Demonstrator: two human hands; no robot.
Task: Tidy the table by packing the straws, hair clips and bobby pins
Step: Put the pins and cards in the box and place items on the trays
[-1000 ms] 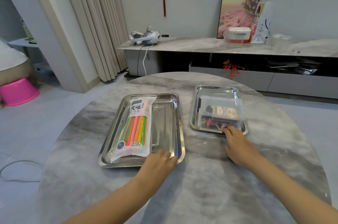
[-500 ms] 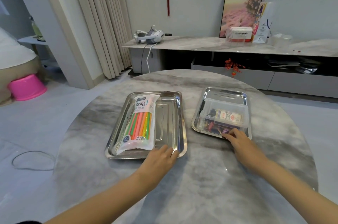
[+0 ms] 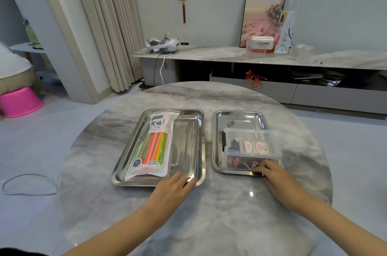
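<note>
A sealed pack of coloured straws (image 3: 152,147) lies lengthwise in the large steel tray (image 3: 199,130) on the left. My left hand (image 3: 173,188) rests with fairly straight fingers on that tray's near rim, just right of the pack. A smaller steel tray (image 3: 238,117) on the right holds a clear lidded plastic box (image 3: 270,140). Inside the box are a card of bobby pins (image 3: 253,147) and colourful hair clips (image 3: 238,161). My right hand (image 3: 276,178) touches the box's near side at the tray's front rim; its fingertips hide part of the clips.
Both trays sit on a round grey marble table (image 3: 209,214). Behind it runs a low sideboard (image 3: 230,54) carrying a headset (image 3: 163,45), a framed picture and boxes. A pink stool (image 3: 21,103) and a cable on the floor lie to the left.
Both hands stay at the near rims of their trays. The view has shifted a little; the trays and their contents look unmoved.
</note>
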